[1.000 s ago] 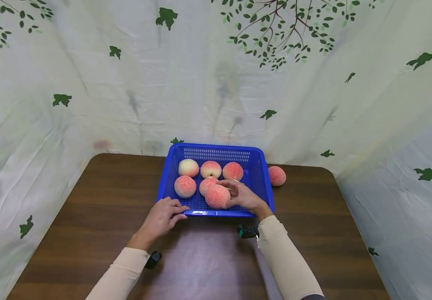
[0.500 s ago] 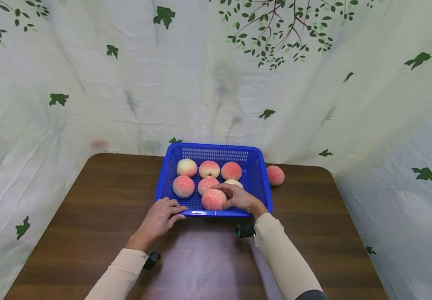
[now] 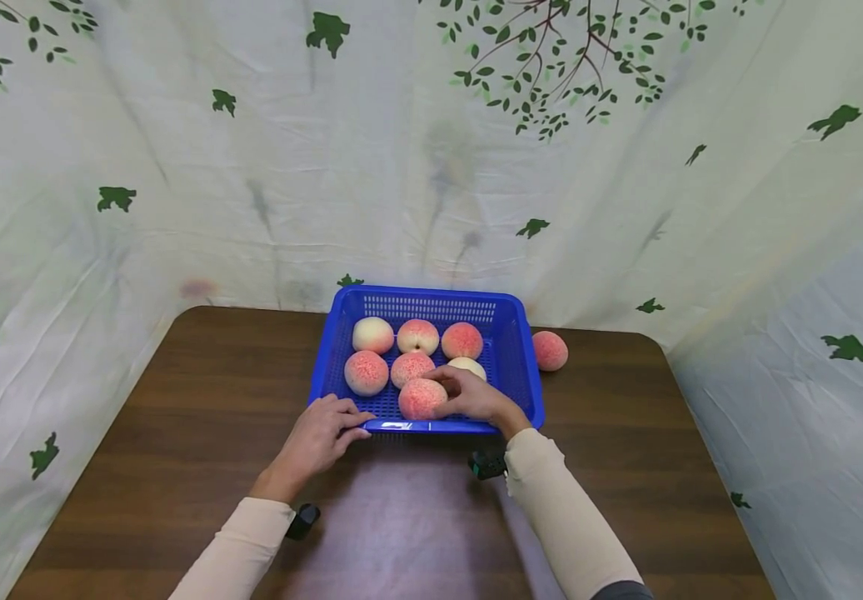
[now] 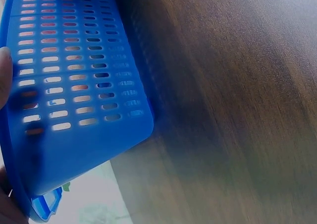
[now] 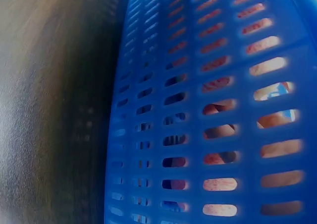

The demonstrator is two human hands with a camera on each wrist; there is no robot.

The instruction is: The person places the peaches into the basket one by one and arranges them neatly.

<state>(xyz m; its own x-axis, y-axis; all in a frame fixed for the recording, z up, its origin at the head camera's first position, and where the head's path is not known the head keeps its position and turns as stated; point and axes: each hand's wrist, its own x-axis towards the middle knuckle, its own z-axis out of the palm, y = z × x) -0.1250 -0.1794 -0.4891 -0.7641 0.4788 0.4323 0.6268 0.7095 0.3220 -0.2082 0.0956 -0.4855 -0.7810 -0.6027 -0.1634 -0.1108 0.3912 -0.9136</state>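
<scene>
A blue slotted plastic basket (image 3: 510,325) stands at the back of the table with several pink and cream peaches in it. My right hand (image 3: 476,396) reaches over the basket's front rim and holds a pink peach (image 3: 421,399) low inside, near the front wall. Right behind it sits another pink peach (image 3: 411,368), and a pale peach (image 3: 468,366) is partly hidden by the hand. At the front left corner my left hand (image 3: 321,433) grips the rim, its thumb (image 4: 4,78) against the outer wall. In the right wrist view the slotted wall (image 5: 198,105) covers most of the right hand.
One more peach (image 3: 550,351) lies on the brown wooden table (image 3: 619,467), just outside the basket's right side. A pale cloth (image 3: 401,167) printed with leaves and branches hangs behind the table and along both sides.
My right hand has lowered the held peach and shifted it left inside the basket. The pink peach behind it has moved slightly left. The left hand has stayed on the rim.
</scene>
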